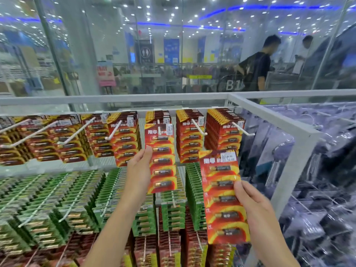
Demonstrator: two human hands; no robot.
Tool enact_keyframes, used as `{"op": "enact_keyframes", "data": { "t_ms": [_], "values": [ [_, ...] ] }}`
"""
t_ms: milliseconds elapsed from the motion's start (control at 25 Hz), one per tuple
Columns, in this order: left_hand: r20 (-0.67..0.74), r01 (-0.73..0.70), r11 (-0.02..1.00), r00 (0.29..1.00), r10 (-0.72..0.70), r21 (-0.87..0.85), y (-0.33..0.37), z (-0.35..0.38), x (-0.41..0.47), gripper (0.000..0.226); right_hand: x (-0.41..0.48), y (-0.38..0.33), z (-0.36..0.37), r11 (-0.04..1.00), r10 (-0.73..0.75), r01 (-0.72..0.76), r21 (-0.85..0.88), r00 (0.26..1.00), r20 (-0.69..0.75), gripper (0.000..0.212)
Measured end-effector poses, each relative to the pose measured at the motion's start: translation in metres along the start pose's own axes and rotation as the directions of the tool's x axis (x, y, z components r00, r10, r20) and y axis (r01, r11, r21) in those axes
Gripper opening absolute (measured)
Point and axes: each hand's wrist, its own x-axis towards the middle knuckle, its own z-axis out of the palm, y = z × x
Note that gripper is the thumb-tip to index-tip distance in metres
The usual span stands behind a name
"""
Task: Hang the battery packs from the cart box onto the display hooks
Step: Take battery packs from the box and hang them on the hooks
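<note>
1. The left hand (139, 170) pinches the left edge of a red battery pack (161, 158), thumb on the front face, fingers hidden behind the card.
2. That pack hangs upright, its top hole on a white hook (159, 130) straight above the left hand; whether the card is fully seated on the hook cannot be told.
3. The right hand (254, 207) grips a second red battery pack (223, 197) by its right edge, thumb pressed on the front about halfway down the card.
4. This second pack is in the air, clear of any hook, tilted slightly, just right of the first pack and lower.
5. Above the right hand, two full rows of red packs (189, 135) sit on their own hooks.
6. Left of the left hand, more red packs (123, 137) fill the top row, with long white hooks sticking out toward the camera.
7. Below and to the left of both hands, green battery packs (57, 205) hang in dense rows.
8. Right of the right hand, a white metal frame (285, 122) divides the batteries from clear plastic bags (317, 170).
9. The cart box is not in view.
</note>
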Motion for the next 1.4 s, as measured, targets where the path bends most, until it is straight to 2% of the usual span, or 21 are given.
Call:
{"op": "enact_keyframes", "data": {
  "t_ms": [120,200,680,920,1080,1240,1400],
  "values": [
    [-0.032,-0.014,0.997,0.999,0.016,0.070,0.000,0.004,0.036,0.034,0.008,-0.022,0.013,0.991,-0.118,0.121,-0.063,0.992,0.052,0.027],
    [-0.052,-0.018,0.995,0.998,0.023,0.095,-0.002,0.004,0.053,0.034,0.015,-0.030,0.021,0.985,-0.143,0.149,-0.082,0.987,0.070,0.027],
    [-0.019,-0.062,0.996,0.998,0.063,0.062,-0.013,-0.001,0.062,0.030,0.039,-0.018,0.032,0.996,-0.062,0.063,-0.071,0.998,0.016,0.024],
    [-0.054,-0.040,0.999,0.998,0.040,0.003,-0.014,0.000,0.067,0.022,0.101,-0.018,0.063,0.983,-0.058,0.056,-0.172,0.998,-0.007,0.032],
    [-0.072,-0.099,0.985,0.991,0.109,0.138,-0.020,-0.005,0.071,0.027,0.145,-0.004,0.077,0.971,-0.103,0.100,-0.215,0.995,-0.004,0.040],
    [-0.114,-0.154,0.953,0.975,0.189,0.260,-0.027,-0.012,0.080,0.016,0.160,0.006,0.078,0.958,-0.152,0.155,-0.241,0.988,0.030,0.039],
    [-0.137,-0.179,0.919,0.961,0.240,0.351,-0.034,-0.020,0.071,0.028,0.156,0.009,0.071,0.932,-0.188,0.176,-0.316,0.982,-0.008,0.035]
  ]
}}
